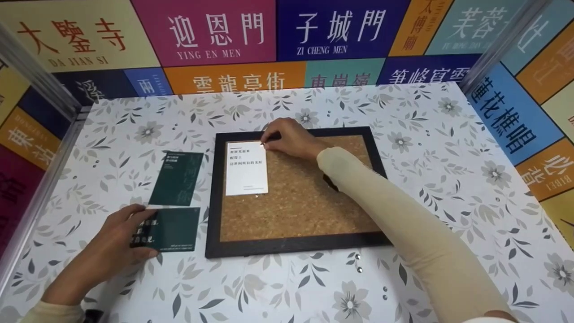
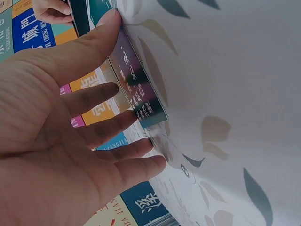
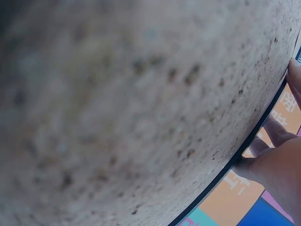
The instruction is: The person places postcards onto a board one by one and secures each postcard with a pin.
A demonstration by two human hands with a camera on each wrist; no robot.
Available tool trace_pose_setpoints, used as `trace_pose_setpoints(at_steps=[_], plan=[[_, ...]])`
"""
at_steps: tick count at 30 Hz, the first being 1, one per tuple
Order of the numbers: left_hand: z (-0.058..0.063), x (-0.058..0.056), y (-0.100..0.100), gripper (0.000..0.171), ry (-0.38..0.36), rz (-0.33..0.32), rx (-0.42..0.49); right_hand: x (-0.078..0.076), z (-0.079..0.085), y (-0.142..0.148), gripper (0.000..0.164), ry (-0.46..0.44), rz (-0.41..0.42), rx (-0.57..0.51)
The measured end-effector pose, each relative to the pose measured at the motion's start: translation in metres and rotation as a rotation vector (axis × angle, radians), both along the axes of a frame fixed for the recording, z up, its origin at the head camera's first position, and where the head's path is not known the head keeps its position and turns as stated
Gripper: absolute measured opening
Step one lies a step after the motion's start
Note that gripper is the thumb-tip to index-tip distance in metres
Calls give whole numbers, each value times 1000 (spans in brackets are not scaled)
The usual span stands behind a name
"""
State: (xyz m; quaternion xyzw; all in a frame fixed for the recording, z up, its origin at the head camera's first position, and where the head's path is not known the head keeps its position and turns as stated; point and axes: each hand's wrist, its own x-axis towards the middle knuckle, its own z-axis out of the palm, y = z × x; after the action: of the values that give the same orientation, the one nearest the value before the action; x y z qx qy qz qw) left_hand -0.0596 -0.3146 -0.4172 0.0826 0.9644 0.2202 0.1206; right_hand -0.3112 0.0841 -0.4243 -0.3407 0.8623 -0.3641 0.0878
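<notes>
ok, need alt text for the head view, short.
A person's right hand reaches the top right corner of a white printed rectangular card on a black-framed cork board; whether it holds anything is unclear. Left of the board, the open left hand spans the left end of the lower of two dark green rectangular cards.

The cork (image 1: 305,197) is speckled brown, its frame (image 1: 287,245) black, 1 card (image 1: 246,177) white, 2 cards (image 1: 177,181) green, the tabletop (image 1: 251,298) grey-floral.
</notes>
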Motion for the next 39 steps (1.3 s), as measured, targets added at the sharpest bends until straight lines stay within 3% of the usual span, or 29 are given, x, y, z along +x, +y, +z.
trace_pose_setpoints(at_steps=[8,17,31,35,39], plan=[[1,-3,-5,98,20,-1,-3,1,0,-1,12,8,-4,-1],[-6,-11,-13,88,96,-39,-36,1,1,-2,12,18,6,-3],[-5,-12,-10,96,3,76,9,1,-3,0,14,13,5,11],[-1,-11,-10,83,50,106,58,1,-2,0,14,13,0,8],[4,-9,-13,63,190,108,93,0,1,0,13,11,-1,5]])
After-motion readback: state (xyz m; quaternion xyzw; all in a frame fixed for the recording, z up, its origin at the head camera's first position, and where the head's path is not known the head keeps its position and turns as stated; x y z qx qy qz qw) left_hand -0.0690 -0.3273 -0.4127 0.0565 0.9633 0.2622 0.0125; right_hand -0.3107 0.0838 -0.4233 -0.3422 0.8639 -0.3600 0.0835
